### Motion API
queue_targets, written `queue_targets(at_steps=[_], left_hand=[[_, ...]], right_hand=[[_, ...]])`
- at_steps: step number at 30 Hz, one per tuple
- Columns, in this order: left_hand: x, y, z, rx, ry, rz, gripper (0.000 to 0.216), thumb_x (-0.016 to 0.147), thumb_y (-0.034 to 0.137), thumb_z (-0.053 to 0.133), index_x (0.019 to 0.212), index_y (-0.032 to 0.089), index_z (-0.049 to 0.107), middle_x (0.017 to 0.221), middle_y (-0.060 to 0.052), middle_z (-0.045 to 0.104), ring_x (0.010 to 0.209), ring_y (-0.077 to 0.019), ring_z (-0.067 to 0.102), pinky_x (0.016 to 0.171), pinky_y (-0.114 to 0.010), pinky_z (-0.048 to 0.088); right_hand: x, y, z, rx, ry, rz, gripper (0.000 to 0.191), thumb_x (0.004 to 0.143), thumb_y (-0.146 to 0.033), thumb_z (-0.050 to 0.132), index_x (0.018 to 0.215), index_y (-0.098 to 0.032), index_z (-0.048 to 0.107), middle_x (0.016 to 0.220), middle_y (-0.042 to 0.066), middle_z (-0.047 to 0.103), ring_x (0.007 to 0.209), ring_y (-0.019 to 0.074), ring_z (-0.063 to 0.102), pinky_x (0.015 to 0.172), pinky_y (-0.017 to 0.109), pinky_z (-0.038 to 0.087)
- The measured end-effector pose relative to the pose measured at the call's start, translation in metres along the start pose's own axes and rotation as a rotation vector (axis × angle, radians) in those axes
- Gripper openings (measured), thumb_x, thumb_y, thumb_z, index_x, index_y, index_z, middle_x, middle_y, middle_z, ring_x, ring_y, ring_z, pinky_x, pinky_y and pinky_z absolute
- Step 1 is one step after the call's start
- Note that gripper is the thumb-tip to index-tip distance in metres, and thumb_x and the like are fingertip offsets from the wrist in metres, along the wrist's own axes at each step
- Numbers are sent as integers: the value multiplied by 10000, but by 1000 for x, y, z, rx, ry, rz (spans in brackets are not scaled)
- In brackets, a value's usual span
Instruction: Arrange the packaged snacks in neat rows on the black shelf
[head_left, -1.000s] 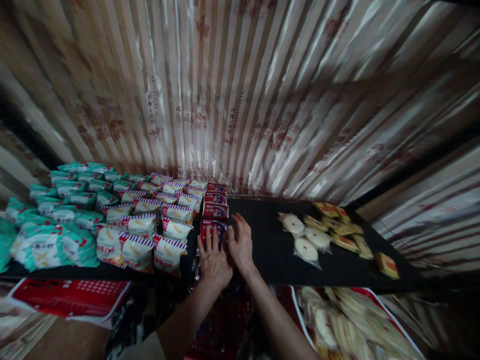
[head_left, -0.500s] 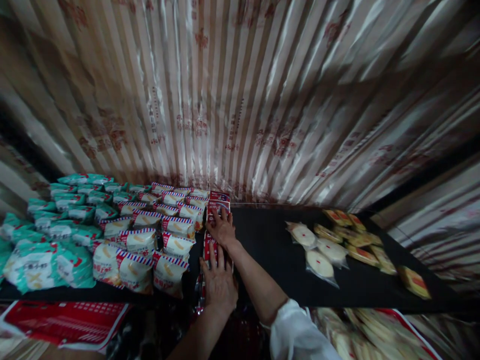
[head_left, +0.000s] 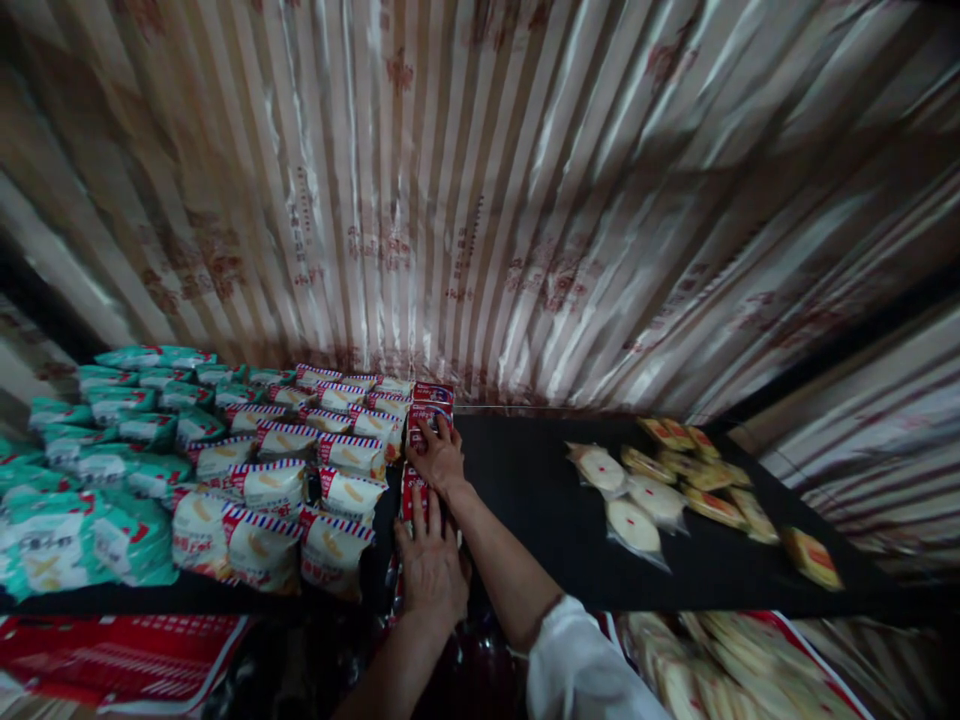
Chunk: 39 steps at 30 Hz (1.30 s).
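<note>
A row of red boxes (head_left: 431, 394) stretches from the back of the black shelf (head_left: 517, 500) toward its front edge. My right hand (head_left: 441, 458) lies on top of the farther boxes, fingers spread. Closer to me, my left hand (head_left: 431, 575) rests with its fingers apart on the nearer part of the same row, hiding much of it. Neither hand is wrapped round a box. Just left of the row stand white, red and blue snack bags (head_left: 337, 550) in lines.
Teal snack bags (head_left: 56, 540) fill the far left. On the right lie round white packaged cakes (head_left: 634, 527) and yellow packets (head_left: 716, 507). Below the shelf are a red basket (head_left: 124, 655) and more packaged flat food (head_left: 720, 665). A striped plastic sheet (head_left: 465, 200) hangs behind.
The view has turned slightly, so the goods appear a little farther left. Both hands stay spread on the red boxes, with hardly any shift along the row.
</note>
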<state>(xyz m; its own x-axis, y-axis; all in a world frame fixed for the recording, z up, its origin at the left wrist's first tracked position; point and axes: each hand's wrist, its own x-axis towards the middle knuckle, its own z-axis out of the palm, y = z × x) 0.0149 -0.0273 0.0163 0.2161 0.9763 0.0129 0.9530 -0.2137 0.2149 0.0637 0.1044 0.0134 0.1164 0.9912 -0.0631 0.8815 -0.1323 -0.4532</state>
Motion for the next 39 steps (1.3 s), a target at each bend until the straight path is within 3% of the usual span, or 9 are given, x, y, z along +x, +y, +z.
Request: queue_targets(at_steps=[11, 18, 21, 24, 30, 35, 37, 39], left_hand=[[1, -12, 11, -32, 68, 2, 532, 801, 393, 475, 1306, 225, 470, 1444, -140, 342, 1352, -372, 196, 996, -639, 230], [-2, -12, 9, -69, 117, 2, 569, 772, 399, 522, 1311, 230, 458, 1467, -122, 302, 1369, -372, 129, 1032, -661, 114], [-3, -13, 7, -84, 152, 9, 560, 762, 423, 537, 1280, 215, 495, 1450, -126, 332, 1365, -372, 148, 1061, -631, 81], [-5, -16, 6, -104, 194, 38, 587, 744, 437, 563, 1277, 199, 498, 1439, -124, 350, 1373, -362, 126, 1089, -575, 102], [-10, -21, 9, -151, 225, 72, 660, 728, 441, 594, 1327, 217, 430, 1488, -116, 248, 1381, -354, 91, 1100, -532, 119], [-15, -16, -4, -193, 297, 102, 617, 785, 465, 530, 1336, 214, 411, 1481, -111, 261, 1381, -343, 97, 1095, -525, 146], [-27, -14, -13, -229, 351, 127, 512, 825, 405, 488, 1282, 175, 465, 1438, -130, 335, 1363, -313, 189, 1080, -482, 223], [-49, -15, -17, -288, 385, 151, 341, 858, 315, 434, 1130, 155, 565, 1302, -132, 487, 1259, -257, 386, 1017, -396, 341]], right_hand=[[2, -8, 4, -21, -18, 0, 625, 764, -540, 505, 1348, -378, 356, 1514, 19, 161, 1332, 354, 165, 936, 552, 335], [8, -9, -1, -69, -77, -16, 656, 797, -638, 398, 1376, -334, 343, 1525, 19, 138, 1364, 396, -20, 1036, 606, 88], [5, -12, -5, -79, -10, -57, 608, 825, -615, 376, 1356, -320, 386, 1523, 20, 152, 1367, 387, -33, 1042, 606, 44], [-5, -13, -13, -41, 122, -138, 531, 852, -532, 409, 1330, -300, 426, 1512, 28, 185, 1377, 336, 29, 1061, 557, 103], [-51, 4, -40, 188, 352, -201, 411, 872, -384, 402, 1193, -183, 561, 1434, 93, 333, 1335, 258, 236, 1056, 453, 254], [-121, 28, -62, 427, 537, -282, 340, 879, -358, 388, 1098, -176, 573, 1298, 116, 478, 1228, 229, 404, 1006, 419, 344], [-155, 41, -59, 547, 552, -245, 297, 882, -357, 394, 1081, -194, 544, 1128, 98, 570, 1063, 204, 526, 915, 387, 423], [-190, 57, -47, 666, 532, -137, 260, 876, -375, 417, 1037, -196, 517, 933, 58, 593, 835, 169, 581, 767, 330, 479]])
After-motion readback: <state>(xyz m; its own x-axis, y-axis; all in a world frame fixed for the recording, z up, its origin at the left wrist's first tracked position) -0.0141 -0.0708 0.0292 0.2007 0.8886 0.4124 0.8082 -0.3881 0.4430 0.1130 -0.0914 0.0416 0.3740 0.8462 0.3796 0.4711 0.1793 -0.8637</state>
